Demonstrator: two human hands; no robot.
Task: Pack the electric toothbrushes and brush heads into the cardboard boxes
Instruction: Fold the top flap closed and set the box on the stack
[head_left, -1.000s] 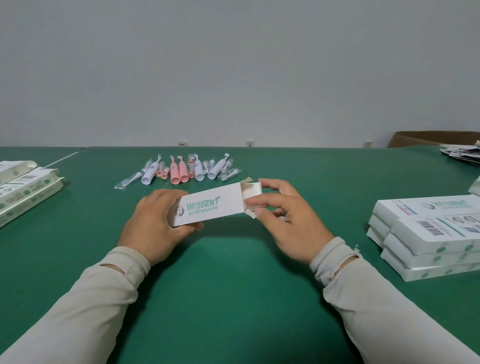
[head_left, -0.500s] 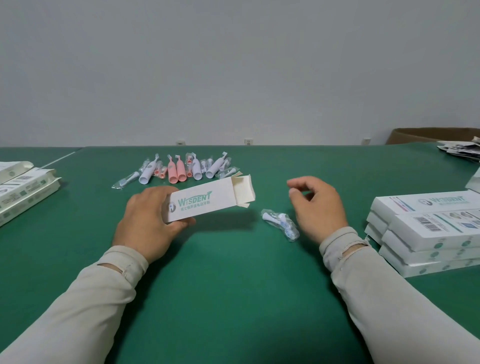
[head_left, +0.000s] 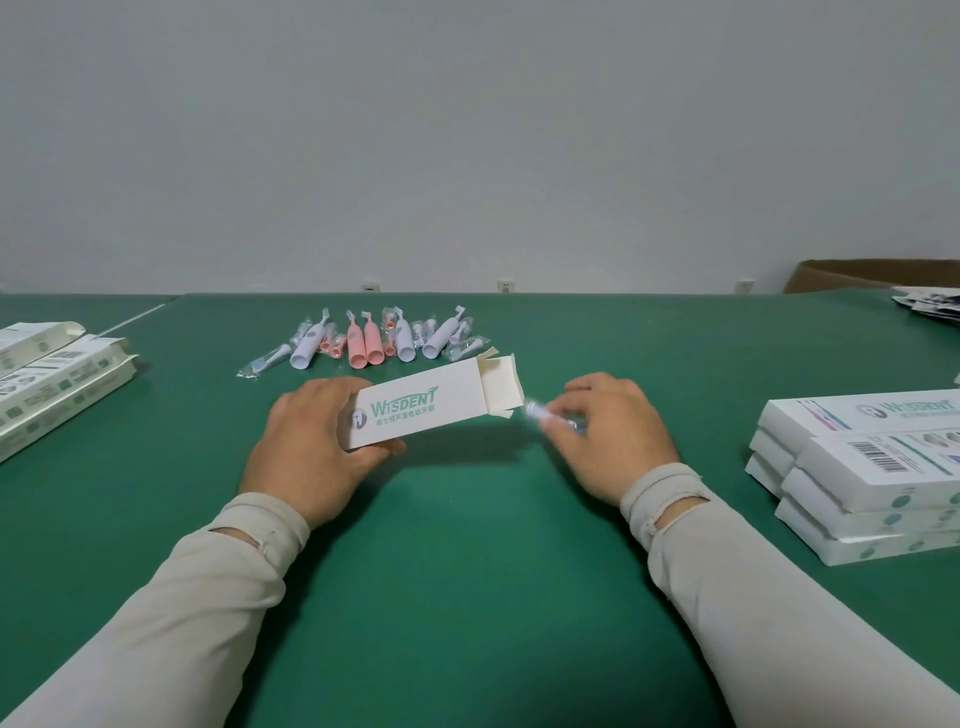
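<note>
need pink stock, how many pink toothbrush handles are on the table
2: pink handles and lie side by side mid-row behind the open box. None seems hidden.

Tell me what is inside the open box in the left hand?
The box shows only bare cardboard at its open end, with the flaps folded out. Its depth is hidden. The right hand holds a wrapped brush head just outside it.

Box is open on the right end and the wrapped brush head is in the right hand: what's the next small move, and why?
Probably slide the plastic-wrapped brush head leftward into the open end of the white cardboard box. The right hand pinches it just beside the raised flaps, its tip pointing at the opening, while the left hand grips the box's closed end, steadying it above the green table.
</note>
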